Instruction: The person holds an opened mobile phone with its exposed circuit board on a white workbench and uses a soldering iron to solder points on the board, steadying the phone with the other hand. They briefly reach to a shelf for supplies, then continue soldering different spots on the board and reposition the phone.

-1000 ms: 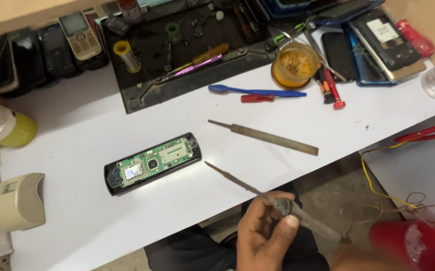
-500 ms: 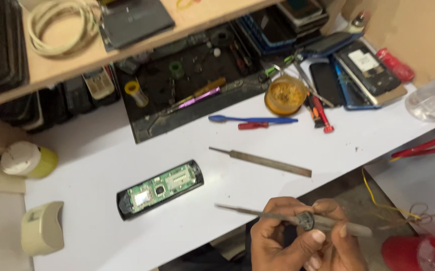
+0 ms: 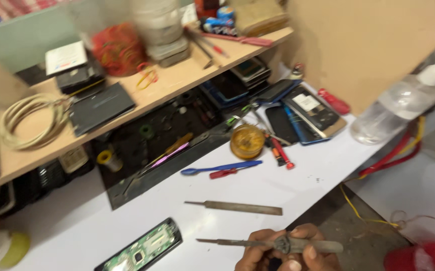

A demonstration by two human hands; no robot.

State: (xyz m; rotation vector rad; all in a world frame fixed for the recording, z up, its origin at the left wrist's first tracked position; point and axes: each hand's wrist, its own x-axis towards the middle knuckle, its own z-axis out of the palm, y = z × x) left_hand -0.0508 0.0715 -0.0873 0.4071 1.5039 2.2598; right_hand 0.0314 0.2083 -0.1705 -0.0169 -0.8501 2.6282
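Head view: at the near edge of the white bench (image 3: 287, 195), a thin grey pair of tweezers (image 3: 277, 244) is gripped by both hands, the left hand (image 3: 258, 251) clenched round its middle and the right hand (image 3: 315, 251) closed over its rear end, with the pointed tip aimed left. Just beyond the tweezers a flat metal file (image 3: 235, 206) is seen lying on the bench, and to the left of the tweezers' tip an opened phone with a green circuit board (image 3: 142, 248) is laid.

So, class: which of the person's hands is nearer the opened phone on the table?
Left. The left hand grips the tool just right of the phone; the right hand is farther right.
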